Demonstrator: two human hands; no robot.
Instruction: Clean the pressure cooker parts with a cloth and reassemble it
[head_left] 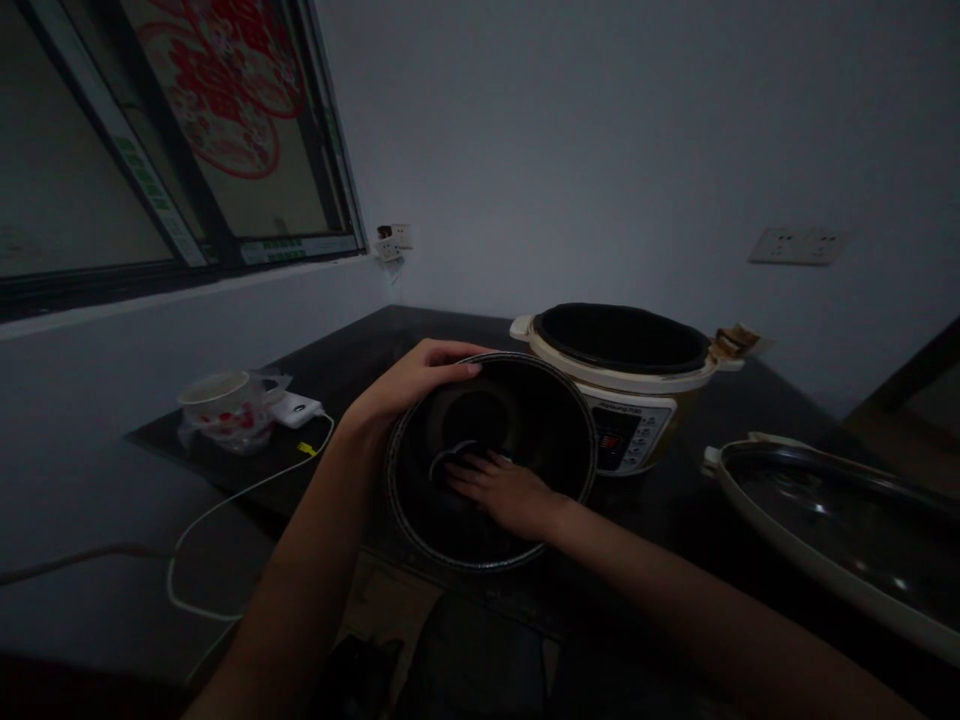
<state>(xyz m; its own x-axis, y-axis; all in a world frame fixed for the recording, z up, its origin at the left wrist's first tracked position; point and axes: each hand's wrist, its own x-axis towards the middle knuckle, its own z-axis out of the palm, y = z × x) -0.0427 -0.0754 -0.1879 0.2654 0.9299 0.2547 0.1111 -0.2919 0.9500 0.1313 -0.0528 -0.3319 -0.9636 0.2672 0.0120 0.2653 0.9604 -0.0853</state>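
A round black inner pot [559, 440] is tilted towards me at the front of the dark table. My left hand [424, 380] grips its upper left rim, thumb inside and the other fingers behind the wall, partly hidden. Deep inside the pot, my right hand [514, 495] lies flat with fingers stretched against the inner surface. A pale curved line, perhaps a wet edge or reflection, shows by its fingertips; I cannot make out what it is. Just behind the pot stands a white and gold electric cooker [637, 430], its top uncovered and dark inside.
To the right lies a wide, shallow, light-rimmed appliance or lid [825, 530]. On the left are a cup in plastic wrap [225, 410] and a white power strip [294, 408] with a trailing cable [225, 500]. Wall sockets [799, 246] and a window [225, 130] are behind.
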